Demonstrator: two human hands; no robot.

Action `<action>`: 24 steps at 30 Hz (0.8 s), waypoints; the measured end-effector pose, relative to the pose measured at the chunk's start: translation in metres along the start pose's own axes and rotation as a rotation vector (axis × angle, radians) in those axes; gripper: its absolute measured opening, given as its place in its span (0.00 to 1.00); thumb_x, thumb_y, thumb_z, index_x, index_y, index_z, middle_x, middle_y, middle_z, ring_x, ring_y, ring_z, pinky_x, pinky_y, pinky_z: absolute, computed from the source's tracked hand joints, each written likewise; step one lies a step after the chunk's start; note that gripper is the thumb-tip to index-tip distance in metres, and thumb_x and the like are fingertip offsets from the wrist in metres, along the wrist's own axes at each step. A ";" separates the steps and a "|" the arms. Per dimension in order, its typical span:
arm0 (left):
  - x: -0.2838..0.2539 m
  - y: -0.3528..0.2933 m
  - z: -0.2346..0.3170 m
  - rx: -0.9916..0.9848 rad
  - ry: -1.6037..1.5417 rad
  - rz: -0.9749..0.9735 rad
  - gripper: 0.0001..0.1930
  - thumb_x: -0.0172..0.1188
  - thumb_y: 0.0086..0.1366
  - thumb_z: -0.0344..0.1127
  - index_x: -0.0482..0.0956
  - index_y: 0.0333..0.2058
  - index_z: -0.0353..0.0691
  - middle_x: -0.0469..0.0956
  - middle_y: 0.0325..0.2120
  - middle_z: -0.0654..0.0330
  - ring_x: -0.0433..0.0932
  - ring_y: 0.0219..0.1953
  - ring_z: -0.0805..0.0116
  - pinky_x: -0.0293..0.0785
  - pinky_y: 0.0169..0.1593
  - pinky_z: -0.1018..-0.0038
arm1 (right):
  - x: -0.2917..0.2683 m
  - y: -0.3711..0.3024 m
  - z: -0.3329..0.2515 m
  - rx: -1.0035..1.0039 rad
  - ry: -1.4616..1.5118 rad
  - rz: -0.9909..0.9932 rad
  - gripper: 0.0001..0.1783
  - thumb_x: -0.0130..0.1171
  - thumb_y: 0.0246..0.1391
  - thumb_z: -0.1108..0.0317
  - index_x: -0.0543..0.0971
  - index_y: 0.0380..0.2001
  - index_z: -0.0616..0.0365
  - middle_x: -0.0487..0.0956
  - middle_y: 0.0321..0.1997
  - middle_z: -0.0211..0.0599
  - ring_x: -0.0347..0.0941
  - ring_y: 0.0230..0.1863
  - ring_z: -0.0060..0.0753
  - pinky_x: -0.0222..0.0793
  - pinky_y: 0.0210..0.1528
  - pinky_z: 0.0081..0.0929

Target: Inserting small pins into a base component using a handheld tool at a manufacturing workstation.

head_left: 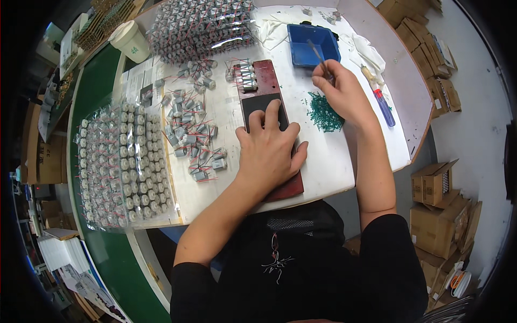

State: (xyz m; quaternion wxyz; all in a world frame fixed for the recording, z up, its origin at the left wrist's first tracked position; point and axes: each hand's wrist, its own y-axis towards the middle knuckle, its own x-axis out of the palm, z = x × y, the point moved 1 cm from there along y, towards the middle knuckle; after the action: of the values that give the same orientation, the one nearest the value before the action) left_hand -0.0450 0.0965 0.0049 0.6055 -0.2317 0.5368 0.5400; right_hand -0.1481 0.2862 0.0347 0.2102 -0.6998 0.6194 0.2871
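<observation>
on red board [284, 188]: left hand [269, 153] flat, grip apart; right hand [342, 91] grip pinched around tweezers [319, 56] beside blue tray [312, 43].

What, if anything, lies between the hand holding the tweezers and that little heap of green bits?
Nothing visible does. The right hand, gripping the tweezers, hovers right beside the green bits on bare white tabletop.

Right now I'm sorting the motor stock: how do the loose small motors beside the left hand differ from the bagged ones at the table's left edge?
The loose small motors lie scattered at mixed angles on the white table; the bagged motors stand in neat rows, ends up. The loose ones are uncovered; the bagged ones sit under clear plastic. The loose ones are few; the bagged ones are many. Both are small silver cylinders with red wires.
</observation>
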 end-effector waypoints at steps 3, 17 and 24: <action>-0.001 -0.001 0.001 0.026 -0.048 0.125 0.13 0.69 0.58 0.47 0.84 0.38 0.49 0.66 0.61 0.50 0.66 0.56 0.44 0.65 0.47 0.51 | 0.006 0.003 0.003 -0.093 0.359 0.094 0.07 0.64 0.64 0.69 0.82 0.39 0.62 0.78 0.31 0.25 0.72 0.30 0.17 0.69 0.33 0.20; -0.019 0.003 -0.054 -0.076 -0.335 0.120 0.14 0.73 0.57 0.42 0.85 0.40 0.46 0.81 0.36 0.64 0.76 0.43 0.58 0.69 0.48 0.61 | 0.036 -0.011 -0.020 0.138 0.757 -0.238 0.09 0.70 0.60 0.70 0.83 0.39 0.63 0.80 0.30 0.28 0.66 0.19 0.13 0.57 0.18 0.14; -0.024 0.007 -0.054 0.001 -0.523 0.321 0.09 0.73 0.56 0.38 0.86 0.34 0.44 0.81 0.33 0.63 0.76 0.39 0.59 0.69 0.46 0.63 | 0.055 -0.024 -0.030 0.079 0.880 -0.331 0.06 0.67 0.61 0.73 0.83 0.38 0.65 0.80 0.36 0.33 0.67 0.19 0.16 0.58 0.18 0.15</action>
State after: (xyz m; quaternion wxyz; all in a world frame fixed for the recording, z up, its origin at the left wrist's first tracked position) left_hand -0.0690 0.0420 0.0115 0.6300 0.0033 0.3930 0.6698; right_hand -0.1159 0.2293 0.0192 -0.0029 -0.8359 0.5401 -0.0977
